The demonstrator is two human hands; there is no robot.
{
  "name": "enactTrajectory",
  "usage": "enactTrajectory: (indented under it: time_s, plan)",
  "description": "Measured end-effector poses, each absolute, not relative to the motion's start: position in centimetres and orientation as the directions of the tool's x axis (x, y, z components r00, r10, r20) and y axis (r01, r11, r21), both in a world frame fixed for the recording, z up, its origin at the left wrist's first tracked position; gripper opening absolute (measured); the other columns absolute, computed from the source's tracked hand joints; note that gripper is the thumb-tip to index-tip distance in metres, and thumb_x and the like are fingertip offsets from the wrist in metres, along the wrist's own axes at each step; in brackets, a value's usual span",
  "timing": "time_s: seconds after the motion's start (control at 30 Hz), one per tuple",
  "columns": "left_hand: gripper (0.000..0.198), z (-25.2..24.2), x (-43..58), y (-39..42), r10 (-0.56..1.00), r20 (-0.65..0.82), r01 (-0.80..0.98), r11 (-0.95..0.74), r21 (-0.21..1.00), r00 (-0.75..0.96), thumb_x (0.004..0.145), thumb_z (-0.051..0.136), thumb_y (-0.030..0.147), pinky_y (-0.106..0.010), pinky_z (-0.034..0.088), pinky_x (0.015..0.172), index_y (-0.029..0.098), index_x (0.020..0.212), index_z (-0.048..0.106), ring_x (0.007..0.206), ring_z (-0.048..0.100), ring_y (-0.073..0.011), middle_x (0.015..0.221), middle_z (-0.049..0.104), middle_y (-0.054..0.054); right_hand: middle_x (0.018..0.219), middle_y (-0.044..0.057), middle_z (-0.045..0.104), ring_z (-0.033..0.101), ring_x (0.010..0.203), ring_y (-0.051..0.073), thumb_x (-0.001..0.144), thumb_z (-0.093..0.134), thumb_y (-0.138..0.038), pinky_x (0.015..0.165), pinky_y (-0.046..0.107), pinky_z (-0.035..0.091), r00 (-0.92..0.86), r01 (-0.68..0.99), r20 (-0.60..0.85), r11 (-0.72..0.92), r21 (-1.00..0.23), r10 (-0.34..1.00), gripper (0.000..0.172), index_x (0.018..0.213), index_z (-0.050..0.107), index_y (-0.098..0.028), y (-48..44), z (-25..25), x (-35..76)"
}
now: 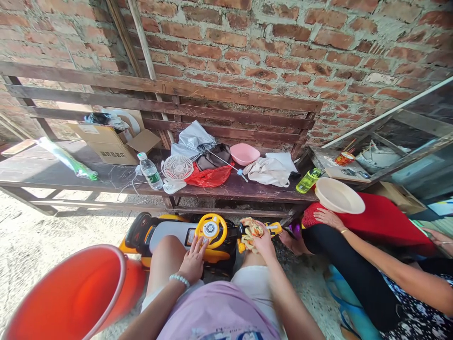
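My left hand (194, 259) lies flat with its fingers apart by my knee, fingertips at the yellow steering wheel (222, 222) of a ride-on toy car (166, 236). A bead bracelet circles that wrist. Above my other thigh, my right hand (264, 243) is closed around a cream-and-orange soft, looped bundle (252, 231); its exact kind I cannot make out. Some of its loops hang down below the fingers. Yellow front parts of the toy car (274, 227) show just beyond this hand.
On the wooden bench (116, 177) are a cardboard box (109, 146), water bottle (150, 171), white fan (177, 168), bags, pink bowl (245, 154) and green bottle (308, 181). A large red bucket (71, 293) stands left. At right, another person's hand (329, 217) rests beside a cream basin (339, 196).
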State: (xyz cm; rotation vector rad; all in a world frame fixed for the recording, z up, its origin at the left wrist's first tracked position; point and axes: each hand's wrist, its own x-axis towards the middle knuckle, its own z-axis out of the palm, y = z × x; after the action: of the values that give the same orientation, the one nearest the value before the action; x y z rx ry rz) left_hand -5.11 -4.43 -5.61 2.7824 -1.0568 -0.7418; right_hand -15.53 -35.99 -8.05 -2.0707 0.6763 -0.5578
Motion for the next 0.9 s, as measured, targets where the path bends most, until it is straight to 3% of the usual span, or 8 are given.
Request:
enactTrajectory:
  time_s: [0.13, 0.33, 0.47, 0.57, 0.77, 0.9]
  plan:
    - [0.09, -5.1, -5.2, -4.4, -0.637, -0.423, -0.594, -0.765, 0.248, 0.644, 0.088, 0.044, 0.006, -0.043, 0.035, 0.125, 0.024, 0.171, 0.013, 0.165, -0.009, -0.0264, 0.179, 0.002, -0.003, 0.14, 0.005, 0.065, 0.065, 0.125, 0.025, 0.067, 0.066, -0.01, 0.109, 0.04, 0.051, 0.846, -0.258, 0.133, -0.614, -0.746, -0.516, 0.054, 0.116, 0.073, -0.031, -32.8, -6.6, -14.1]
    - [0.091, -5.2, -5.2, -4.5, -0.644, -0.419, -0.588, -0.762, 0.271, 0.64, 0.087, 0.044, 0.006, -0.043, 0.034, 0.126, 0.023, 0.171, 0.014, 0.165, -0.01, -0.0267, 0.179, 0.002, -0.004, 0.129, 0.009, 0.063, 0.064, 0.11, 0.026, 0.078, 0.067, -0.014, 0.091, 0.034, 0.053, 0.878, -0.464, -0.071, -0.807, -0.364, -0.473, 0.051, 0.127, 0.072, -0.029, -31.4, -3.6, -12.4]
    - [0.09, -5.6, -5.1, -4.4, -0.65, -0.409, -0.607, -0.754, 0.251, 0.64, 0.087, 0.043, 0.005, -0.043, 0.036, 0.124, 0.021, 0.171, 0.014, 0.165, -0.01, -0.0282, 0.179, 0.002, -0.005, 0.123, 0.009, 0.064, 0.061, 0.111, 0.025, 0.083, 0.067, -0.02, 0.085, 0.031, 0.049, 0.866, -0.497, -0.149, -0.851, -0.17, -0.477, 0.044, 0.125, 0.073, -0.032, -31.4, -1.7, -10.0]
    - [0.09, -5.7, -5.1, -4.3, -0.654, -0.408, -0.612, -0.751, 0.247, 0.637, 0.087, 0.043, 0.004, -0.042, 0.035, 0.125, 0.021, 0.171, 0.015, 0.165, -0.008, -0.0283, 0.179, 0.003, -0.006, 0.124, 0.008, 0.066, 0.062, 0.11, 0.023, 0.085, 0.065, -0.02, 0.085, 0.028, 0.048, 0.838, -0.539, -0.182, -0.832, -0.131, -0.514, 0.039, 0.121, 0.074, -0.031, -32.0, -0.7, -8.1]
    - [0.089, -5.0, -5.1, -4.4, -0.641, -0.432, -0.599, -0.761, 0.249, 0.635, 0.088, 0.043, 0.005, -0.043, 0.037, 0.123, 0.024, 0.171, 0.016, 0.166, -0.004, -0.0277, 0.179, 0.004, -0.005, 0.123, 0.009, 0.072, 0.069, 0.106, 0.023, 0.088, 0.065, -0.032, 0.083, 0.029, 0.048, 0.724, -0.687, -0.269, -0.696, -0.208, -0.635, 0.029, 0.115, 0.076, -0.026, -35.0, -1.3, -6.8]
    - [0.09, -4.9, -5.1, -4.4, -0.636, -0.438, -0.594, -0.765, 0.249, 0.635, 0.088, 0.043, 0.004, -0.043, 0.038, 0.122, 0.025, 0.171, 0.015, 0.166, -0.005, -0.0272, 0.18, 0.005, -0.004, 0.123, 0.009, 0.068, 0.066, 0.11, 0.023, 0.09, 0.06, -0.024, 0.089, 0.029, 0.047, 0.725, -0.689, -0.176, -0.704, -0.174, -0.666, 0.036, 0.124, 0.073, -0.024, -36.7, -3.8, -9.5]
